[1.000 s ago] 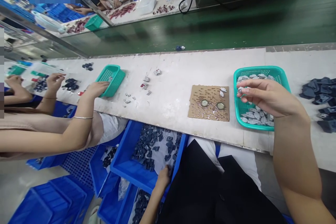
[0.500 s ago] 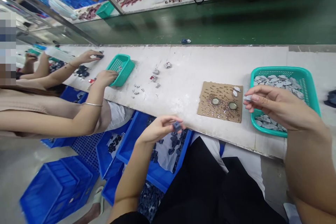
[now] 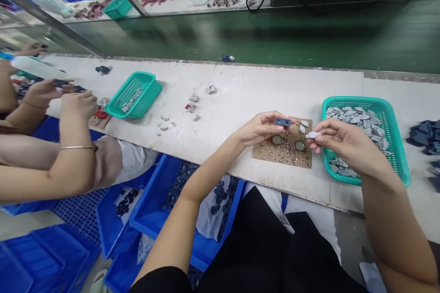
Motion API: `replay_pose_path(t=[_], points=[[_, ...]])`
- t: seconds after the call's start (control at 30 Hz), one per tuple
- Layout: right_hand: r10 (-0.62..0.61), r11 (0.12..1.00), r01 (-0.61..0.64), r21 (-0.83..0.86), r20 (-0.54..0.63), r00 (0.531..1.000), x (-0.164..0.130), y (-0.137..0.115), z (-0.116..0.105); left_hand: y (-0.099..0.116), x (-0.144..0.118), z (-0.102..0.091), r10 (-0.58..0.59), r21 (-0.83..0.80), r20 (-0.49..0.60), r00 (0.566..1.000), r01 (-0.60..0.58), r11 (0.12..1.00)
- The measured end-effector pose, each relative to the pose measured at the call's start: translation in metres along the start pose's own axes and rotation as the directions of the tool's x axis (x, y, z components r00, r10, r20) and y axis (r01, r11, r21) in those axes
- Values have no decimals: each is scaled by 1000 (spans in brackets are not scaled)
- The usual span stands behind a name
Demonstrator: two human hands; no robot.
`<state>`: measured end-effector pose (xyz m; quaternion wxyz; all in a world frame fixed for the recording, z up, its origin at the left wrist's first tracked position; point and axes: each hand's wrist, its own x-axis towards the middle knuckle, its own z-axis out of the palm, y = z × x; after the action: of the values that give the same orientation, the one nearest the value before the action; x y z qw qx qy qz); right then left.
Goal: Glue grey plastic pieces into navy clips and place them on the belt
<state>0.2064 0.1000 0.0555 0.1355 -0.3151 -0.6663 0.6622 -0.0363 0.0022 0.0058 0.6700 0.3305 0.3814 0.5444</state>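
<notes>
A small dark blue part (image 3: 282, 122) is pinched between the fingertips of the left hand (image 3: 259, 128), held just above a brown cardboard sheet (image 3: 283, 152) on which two round metal caps (image 3: 277, 139) lie. A small grey piece (image 3: 312, 135) is pinched by the right hand (image 3: 340, 143) at the sheet's right edge. Just beside it, a teal basket (image 3: 395, 144) is filled with more grey pieces. Under the white table (image 3: 240, 100), a blue crate (image 3: 161, 219) is loaded with dark parts. Farther left, a second teal basket (image 3: 146, 96) holds a few grey pieces, near a co-worker's hands (image 3: 77, 103).
</notes>
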Motion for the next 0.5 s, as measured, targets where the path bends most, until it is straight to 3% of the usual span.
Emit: replay_pose_path(t=[0.17,0.3,0.4,0.5], points=[[-93,980,69,-187,-122,988,0,3,5,-12,12,-14,-82,-115,-63,995,74,991],[-254,864,111,-491,-236,938,-1,6,10,-12,11,-18,-81,-131,-105,991,67,989],[-362,694,144,-706,-169,917,3,12,15,-8,12,-13,-67,-180,-152,986,39,983],[-352,573,187,-798,-34,935,10,20,17,-7,13,-10,-76,-207,-219,973,30,978]])
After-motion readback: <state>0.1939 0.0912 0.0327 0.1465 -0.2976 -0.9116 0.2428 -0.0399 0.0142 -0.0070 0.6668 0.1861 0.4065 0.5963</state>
